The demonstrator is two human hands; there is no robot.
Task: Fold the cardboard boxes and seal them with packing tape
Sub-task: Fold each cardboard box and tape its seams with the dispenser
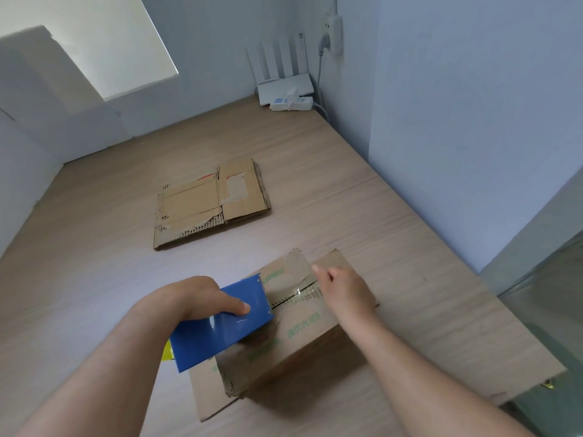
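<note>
A folded-up cardboard box (299, 329) with green print stands on the wooden table near me, its top flaps closed along a ragged seam. My left hand (202, 298) grips a blue tape dispenser (220, 323) laid on the box's left top edge. A strip of clear tape (299, 293) runs from the dispenser across the seam. My right hand (344, 288) presses on the far right part of the box top, fingers down on the tape's end. A second cardboard box (211, 203) lies flattened farther back on the table.
The wooden table (394, 216) ends at walls on the left, back and right. A white router (285, 86) and a power strip (291, 104) sit in the far corner, cables running up the wall. A glass surface (552, 310) adjoins the table at right.
</note>
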